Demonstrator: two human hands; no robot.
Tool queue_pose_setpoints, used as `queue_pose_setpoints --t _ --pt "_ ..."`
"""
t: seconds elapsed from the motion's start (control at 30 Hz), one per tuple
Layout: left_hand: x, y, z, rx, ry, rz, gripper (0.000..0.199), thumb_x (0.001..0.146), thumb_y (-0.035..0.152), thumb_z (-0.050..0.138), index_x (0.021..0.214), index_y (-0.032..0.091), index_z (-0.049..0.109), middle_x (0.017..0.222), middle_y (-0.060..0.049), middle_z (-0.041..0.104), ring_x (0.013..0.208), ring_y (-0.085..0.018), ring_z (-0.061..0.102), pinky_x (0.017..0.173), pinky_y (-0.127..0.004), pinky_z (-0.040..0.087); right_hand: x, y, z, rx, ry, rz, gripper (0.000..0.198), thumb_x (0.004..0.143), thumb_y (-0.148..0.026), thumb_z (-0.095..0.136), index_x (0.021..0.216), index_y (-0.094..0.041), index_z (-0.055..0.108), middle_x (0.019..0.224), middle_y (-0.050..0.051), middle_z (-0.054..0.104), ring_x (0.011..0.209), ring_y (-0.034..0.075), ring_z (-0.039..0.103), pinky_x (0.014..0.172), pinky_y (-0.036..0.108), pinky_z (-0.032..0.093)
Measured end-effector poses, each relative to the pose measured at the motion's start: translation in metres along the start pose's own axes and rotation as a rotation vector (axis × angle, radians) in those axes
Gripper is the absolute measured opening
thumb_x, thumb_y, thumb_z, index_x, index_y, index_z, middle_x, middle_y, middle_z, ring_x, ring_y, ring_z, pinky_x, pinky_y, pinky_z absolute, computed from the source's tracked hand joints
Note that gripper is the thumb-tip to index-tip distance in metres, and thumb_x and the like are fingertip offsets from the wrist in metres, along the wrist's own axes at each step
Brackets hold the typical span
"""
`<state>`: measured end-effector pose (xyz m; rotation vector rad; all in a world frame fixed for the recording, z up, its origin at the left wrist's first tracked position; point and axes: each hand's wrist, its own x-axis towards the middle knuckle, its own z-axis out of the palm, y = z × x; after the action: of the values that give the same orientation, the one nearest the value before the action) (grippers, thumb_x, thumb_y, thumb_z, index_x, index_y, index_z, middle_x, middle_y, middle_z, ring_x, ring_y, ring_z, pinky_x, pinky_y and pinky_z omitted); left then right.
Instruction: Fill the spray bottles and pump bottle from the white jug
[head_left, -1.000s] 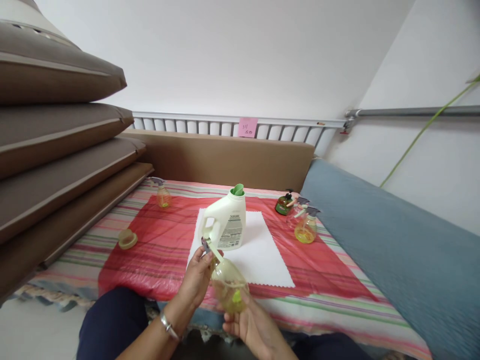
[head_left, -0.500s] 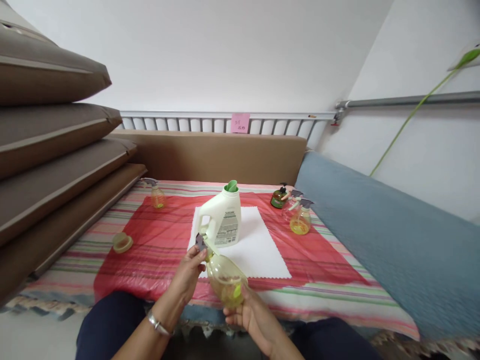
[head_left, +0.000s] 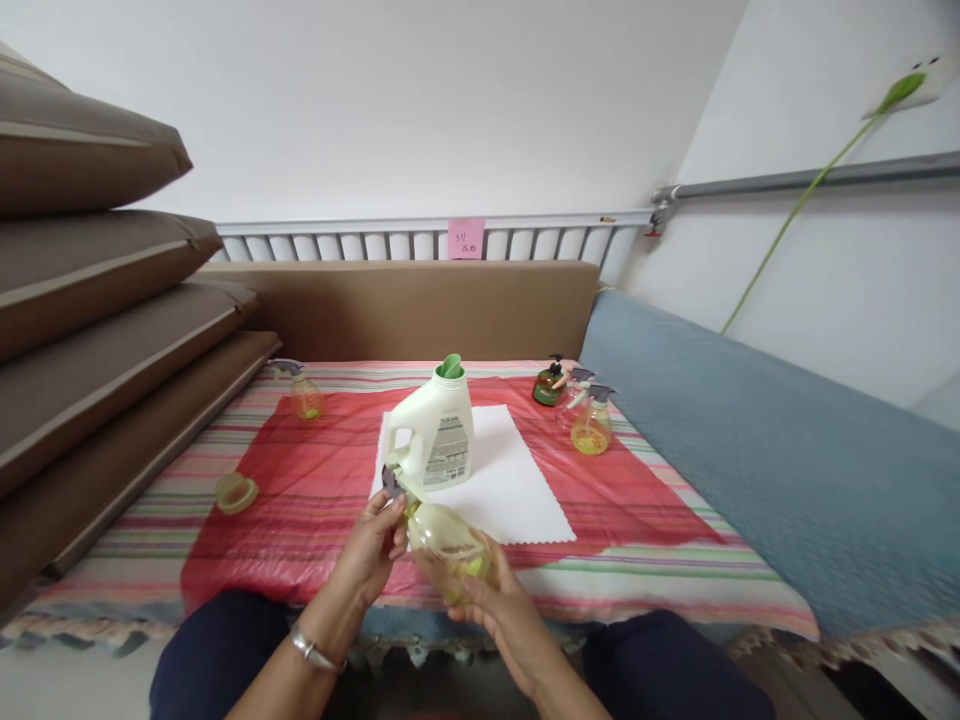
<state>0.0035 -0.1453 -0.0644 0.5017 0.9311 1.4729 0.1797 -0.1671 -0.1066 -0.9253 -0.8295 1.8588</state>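
Note:
A clear yellowish spray bottle (head_left: 442,535) with some yellow liquid in it is held tilted in front of me, its grey trigger head to the left. My left hand (head_left: 381,535) grips it at the trigger head and neck. Around the lower end of the bottle, my right hand (head_left: 499,610) has its fingers and thumb closed. Just beyond stands a large white detergent jug (head_left: 442,430) with a handle and a green spout (head_left: 451,367) in its open mouth. The jug rests upright on a white sheet (head_left: 517,490) with scalloped edges.
On the right stand a spray bottle with yellow liquid (head_left: 592,430), a pinkish clear spray bottle (head_left: 571,405) and a dark green pump bottle (head_left: 549,385). Another spray bottle (head_left: 307,398) and a pale round cap (head_left: 235,493) are at left. Brown cushions (head_left: 97,260) are stacked beside them.
The right hand has shifted its grip on the bottle's lower end, its thumb now lying across it. The bottle has rolled slightly. The whole view has turned a little to the right.

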Motion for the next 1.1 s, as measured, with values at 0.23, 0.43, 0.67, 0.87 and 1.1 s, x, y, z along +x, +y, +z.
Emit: queue_pose_setpoints --t 0.23,0.43,0.67,0.87,1.1 --pt "0.001 0.003 -0.001 -0.021 0.02 -0.034 0.035 0.056 0.025 0.081 0.075 0.015 0.053 0.059 0.004 0.059 0.035 0.0 0.041 0.034 -0.011 0.034 -0.005 -0.002 0.003 -0.038 -0.079 0.058 0.059 0.074 -0.056 0.059 0.116 -0.018 0.044 0.085 0.007 0.066 0.053 0.013 0.06 0.049 0.025 0.048" --pt "0.001 0.004 -0.005 -0.029 0.013 -0.052 0.035 0.055 0.021 0.081 0.08 0.014 0.057 0.062 0.004 0.061 0.04 -0.001 0.047 0.042 -0.012 0.045 0.0 -0.004 -0.003 0.052 -0.183 0.258 0.067 0.08 -0.067 0.034 0.113 -0.011 0.05 0.069 0.008 0.067 0.046 0.012 0.059 0.047 0.024 0.049" --pt "-0.001 0.005 -0.007 0.012 -0.125 -0.091 0.028 0.065 0.026 0.075 0.085 0.015 0.059 0.07 -0.001 0.066 0.038 -0.001 0.044 0.04 -0.014 0.037 0.004 -0.01 -0.009 0.181 -0.329 0.442 0.084 0.078 -0.073 0.021 0.12 -0.007 0.049 0.068 0.016 0.069 0.042 0.013 0.059 0.043 0.023 0.049" --pt "-0.007 0.005 -0.001 0.083 -0.209 -0.05 0.03 0.069 0.039 0.07 0.086 0.015 0.06 0.076 -0.004 0.069 0.03 0.002 0.028 0.036 -0.016 0.021 0.003 -0.007 -0.009 0.265 -0.341 0.581 0.091 0.075 -0.077 0.02 0.11 -0.002 0.058 0.055 0.015 0.067 0.041 0.017 0.06 0.039 0.023 0.048" --pt "-0.005 0.004 -0.003 0.219 -0.207 0.037 0.037 0.074 0.042 0.064 0.097 0.014 0.062 0.095 -0.011 0.069 0.033 0.001 0.029 0.038 -0.018 0.023 0.003 -0.004 -0.007 0.315 -0.342 0.657 0.092 0.072 -0.079 0.022 0.098 -0.002 0.064 0.047 0.012 0.063 0.038 0.017 0.057 0.036 0.023 0.045"
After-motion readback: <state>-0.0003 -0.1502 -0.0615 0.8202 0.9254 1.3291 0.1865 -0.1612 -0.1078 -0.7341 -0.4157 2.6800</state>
